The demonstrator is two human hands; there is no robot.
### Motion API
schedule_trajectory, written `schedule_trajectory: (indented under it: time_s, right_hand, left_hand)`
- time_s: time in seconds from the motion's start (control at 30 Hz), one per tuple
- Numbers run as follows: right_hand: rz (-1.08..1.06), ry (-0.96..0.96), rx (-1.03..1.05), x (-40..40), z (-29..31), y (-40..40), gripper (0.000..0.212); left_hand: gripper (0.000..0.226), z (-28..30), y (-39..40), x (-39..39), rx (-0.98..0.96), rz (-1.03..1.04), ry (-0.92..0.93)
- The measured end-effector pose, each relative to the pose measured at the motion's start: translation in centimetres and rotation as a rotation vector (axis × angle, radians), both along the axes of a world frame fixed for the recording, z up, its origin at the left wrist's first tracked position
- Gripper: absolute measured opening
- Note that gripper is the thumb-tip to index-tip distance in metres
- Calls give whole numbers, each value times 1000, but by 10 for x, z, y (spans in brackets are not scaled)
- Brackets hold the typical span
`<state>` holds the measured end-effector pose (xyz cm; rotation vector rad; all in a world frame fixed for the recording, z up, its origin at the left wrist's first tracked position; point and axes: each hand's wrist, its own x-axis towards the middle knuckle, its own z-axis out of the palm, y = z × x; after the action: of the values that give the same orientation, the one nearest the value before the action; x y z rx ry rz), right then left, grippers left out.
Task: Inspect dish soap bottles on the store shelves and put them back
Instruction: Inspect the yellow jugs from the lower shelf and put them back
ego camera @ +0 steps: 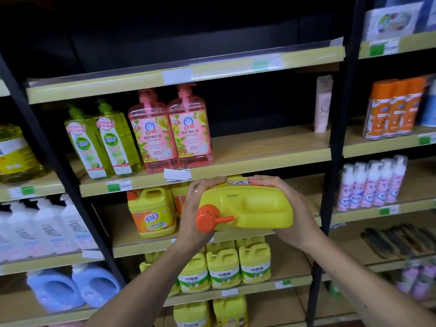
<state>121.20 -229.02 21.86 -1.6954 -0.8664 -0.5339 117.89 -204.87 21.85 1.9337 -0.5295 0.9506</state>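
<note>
Nearest us, our two forearms rise from six o'clock toward a yellow dish soap jug (250, 206), held tipped on its side in front of the shelves, its orange pump cap (207, 220) pointing back at us. Our left hand (195, 208), a ring on one finger, wraps the cap end with fingers curled over the top edge. Our right hand (292, 208) cups the far end, fingers pressed together and curled over the label side. At nine o'clock from the jug, a matching yellow jug (153, 213) stands upright on the wooden shelf (271, 149). At eleven o'clock stand two pink pump bottles (172, 131) and two green bottles (103, 140). At six o'clock sits a row of smaller yellow jugs (224, 267). Black uprights (337, 138) divide the bays.
</note>
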Motion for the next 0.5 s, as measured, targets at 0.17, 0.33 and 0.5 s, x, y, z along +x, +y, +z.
schedule_trajectory:
  time_s: [0.17, 0.33, 0.5]
  right_hand:
    - [-4, -14, -16, -4, 4, -2, 72]
    - [-2, -27, -37, -9, 7, -6, 73]
    - [20, 40, -92, -12, 10, -9, 73]
  left_hand:
    - [61, 3, -1, -6, -26, -3, -21]
    - [61, 3, -5, -10, -31, -15, -21]
    - [64, -1, -6, -17, 27, 12, 100]
